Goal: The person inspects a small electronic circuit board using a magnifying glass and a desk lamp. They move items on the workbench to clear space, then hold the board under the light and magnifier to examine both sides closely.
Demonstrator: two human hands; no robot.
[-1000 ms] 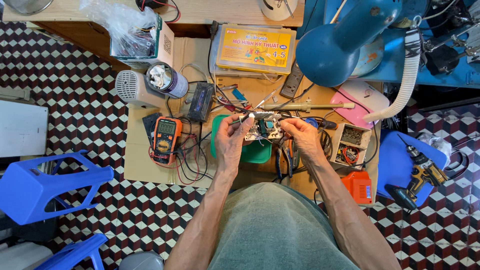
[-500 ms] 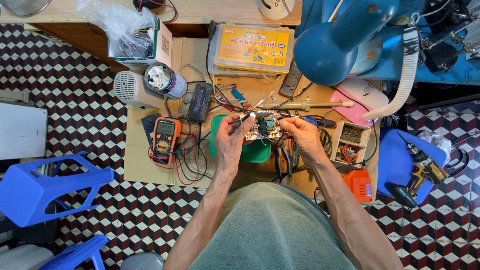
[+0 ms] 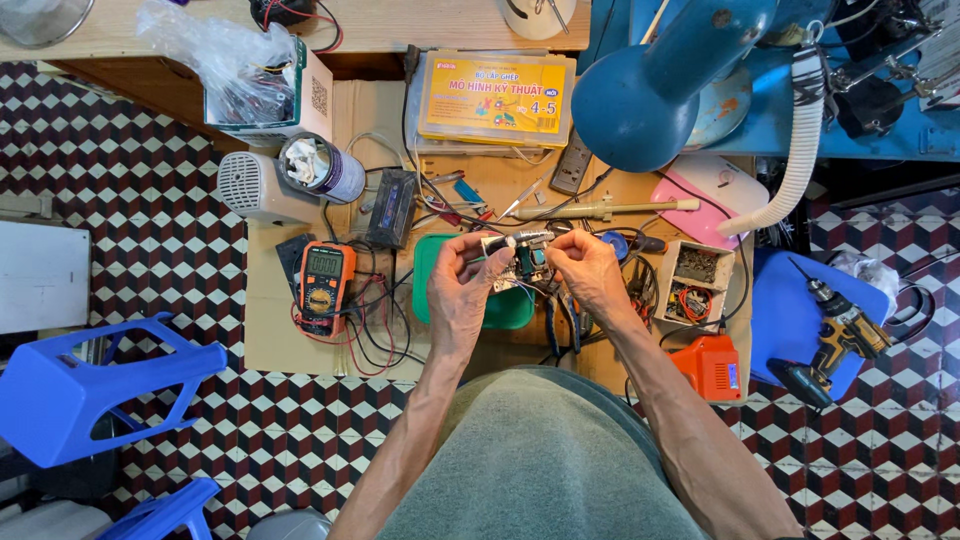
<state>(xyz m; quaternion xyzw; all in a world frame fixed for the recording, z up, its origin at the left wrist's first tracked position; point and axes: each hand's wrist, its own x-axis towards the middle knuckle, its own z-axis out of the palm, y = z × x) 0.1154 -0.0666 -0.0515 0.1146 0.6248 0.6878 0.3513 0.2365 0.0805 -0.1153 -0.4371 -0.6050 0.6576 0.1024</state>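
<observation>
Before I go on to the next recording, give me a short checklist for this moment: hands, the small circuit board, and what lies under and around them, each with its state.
1. Left hand grips the small circuit board: ok.
2. Right hand pinches the board's other side: ok.
3. Board held above the green tray, not resting on it: ok.
4. Whether the board's wires are connected to anything: cannot tell.
5. Orange multimeter within reach, its leads tangled: not ok.
6. Cardboard sheet uncluttered: not ok.

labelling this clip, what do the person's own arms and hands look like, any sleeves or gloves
Both arms are bare from the frame's lower edge to the wrist: no sleeves show. The left hand and right hand wear no gloves; no rings or watch can be made out. A grey-green shirt covers the torso.
</observation>
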